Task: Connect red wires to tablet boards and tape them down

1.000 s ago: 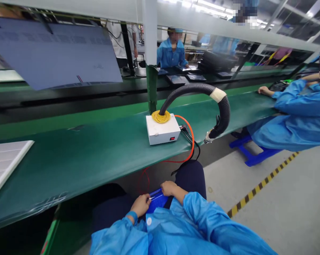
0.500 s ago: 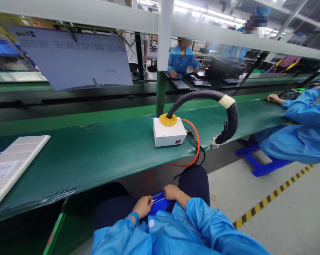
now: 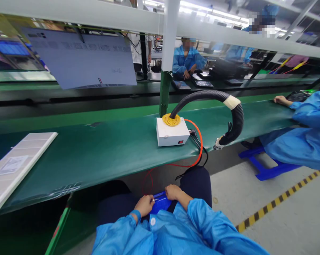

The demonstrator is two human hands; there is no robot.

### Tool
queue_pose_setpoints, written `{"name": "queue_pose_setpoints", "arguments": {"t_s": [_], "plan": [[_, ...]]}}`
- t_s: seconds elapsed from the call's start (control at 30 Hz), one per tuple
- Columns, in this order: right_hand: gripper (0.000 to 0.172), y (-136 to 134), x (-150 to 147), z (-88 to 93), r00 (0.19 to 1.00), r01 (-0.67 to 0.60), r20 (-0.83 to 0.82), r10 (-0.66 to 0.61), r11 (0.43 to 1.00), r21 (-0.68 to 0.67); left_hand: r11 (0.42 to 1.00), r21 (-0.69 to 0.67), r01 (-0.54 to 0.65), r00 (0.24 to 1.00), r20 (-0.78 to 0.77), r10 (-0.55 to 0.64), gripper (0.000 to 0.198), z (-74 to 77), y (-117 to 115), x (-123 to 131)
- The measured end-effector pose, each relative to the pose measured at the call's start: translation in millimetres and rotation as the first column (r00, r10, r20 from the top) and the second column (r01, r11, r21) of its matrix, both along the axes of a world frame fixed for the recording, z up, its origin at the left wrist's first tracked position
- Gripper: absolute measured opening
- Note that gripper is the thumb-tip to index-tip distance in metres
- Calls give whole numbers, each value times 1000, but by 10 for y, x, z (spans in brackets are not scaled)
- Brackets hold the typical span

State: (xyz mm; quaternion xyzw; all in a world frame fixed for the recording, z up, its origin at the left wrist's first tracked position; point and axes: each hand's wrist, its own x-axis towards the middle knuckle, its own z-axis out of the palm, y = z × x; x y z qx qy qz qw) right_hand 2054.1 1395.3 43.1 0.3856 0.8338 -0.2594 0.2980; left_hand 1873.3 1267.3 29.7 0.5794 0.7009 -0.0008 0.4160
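Observation:
Both my hands rest in my lap, below the edge of the green conveyor belt. My left hand is closed in a pinch on a thin pale strip that lies across a small blue piece. My right hand is closed on the right end of that same blue piece. The blue sleeves of my gown cover both forearms. What the blue piece is cannot be made out.
A white box with a yellow coil, a black corrugated hose and an orange cable sits on the belt. A white flat panel lies at left. A seated person's blue sleeve reaches the belt at right; others work behind.
My hands stay together on the blue piece. The view has swung slightly left, so the white panel on the belt shows further in and the box sits further right.

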Motion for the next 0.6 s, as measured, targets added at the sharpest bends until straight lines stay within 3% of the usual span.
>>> {"name": "queue_pose_setpoints", "arguments": {"t_s": [0.23, 0.43, 0.6], "plan": [[35, -107, 128, -163, 998, -62, -21, 62, 998, 16, 997, -23, -72, 997, 39, 72, 27, 76, -102, 94], [38, -70, 200, -438, 982, -187, -43, 186, 982, -16, 991, -63, -122, 989, 73, 127, 29, -5, -152, 108], [38, -78, 278, -597, 980, -191, -59, 189, 981, -20, 995, -61, -84, 994, 62, 87, 34, -47, -177, 145]]}}
